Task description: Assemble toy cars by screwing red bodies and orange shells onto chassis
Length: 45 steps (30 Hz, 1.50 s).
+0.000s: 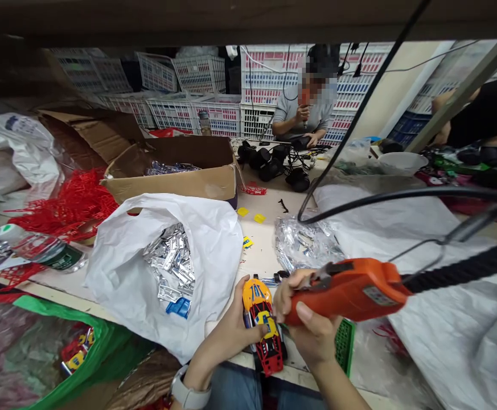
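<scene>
Toy car [266, 320] in left fingers [239, 294]

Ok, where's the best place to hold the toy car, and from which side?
Probably mid-body on the toy car, across its long sides, coming from the left as the left hand does. The car is long and narrow, orange end pointing away from the person, and the right hand holds the orange tool close on the right, so that side looks crowded.

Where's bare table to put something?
There's a small patch of table between the white bag and clear bag of silver parts, beyond the toy car. It's crowded around the orange tool, and left of the white bag, where red parts heap.
</scene>
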Motion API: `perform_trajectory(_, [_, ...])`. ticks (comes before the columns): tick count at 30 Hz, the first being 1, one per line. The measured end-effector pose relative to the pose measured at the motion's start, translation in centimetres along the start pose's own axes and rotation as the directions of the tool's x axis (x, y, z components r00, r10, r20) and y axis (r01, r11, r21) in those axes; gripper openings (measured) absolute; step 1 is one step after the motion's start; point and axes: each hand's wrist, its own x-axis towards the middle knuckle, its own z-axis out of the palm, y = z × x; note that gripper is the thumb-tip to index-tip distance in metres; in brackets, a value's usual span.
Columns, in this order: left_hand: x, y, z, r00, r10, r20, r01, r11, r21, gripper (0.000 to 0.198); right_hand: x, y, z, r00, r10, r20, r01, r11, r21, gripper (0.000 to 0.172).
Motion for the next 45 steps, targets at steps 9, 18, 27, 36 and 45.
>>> perform_trajectory(9, [0.1,-0.3,0.1,1.000,0.004,-0.010,-0.004,0.999,0.036,0.123,0.7,0.0,-5.9,0.958,-0.122,-0.258,0.103,0.991,-0.084,0.016])
perform_trajectory(18, [0.1,-0.4,0.1,1.000,-0.012,-0.014,0.013,0.999,0.039,0.122,0.9,1.4,-7.0,0.965,-0.102,-0.243,0.086,0.993,-0.078,0.017])
perform_trajectory(27, [0.0,-0.1,0.2,1.000,0.005,-0.006,-0.005,1.000,0.007,0.118,0.9,1.5,-6.7,0.966,-0.096,-0.239,0.081,0.994,-0.070,0.017])
perform_trajectory(36, [0.1,-0.2,0.3,1.000,0.012,-0.016,-0.012,1.000,0.019,0.115,0.8,1.6,-6.7,0.962,-0.127,-0.243,0.112,0.991,-0.074,0.018])
perform_trajectory(45, [0.2,0.4,0.3,0.998,-0.052,-0.040,0.053,0.998,0.040,0.111,0.1,-1.7,-5.1,0.955,-0.183,-0.233,0.178,0.983,-0.042,0.017])
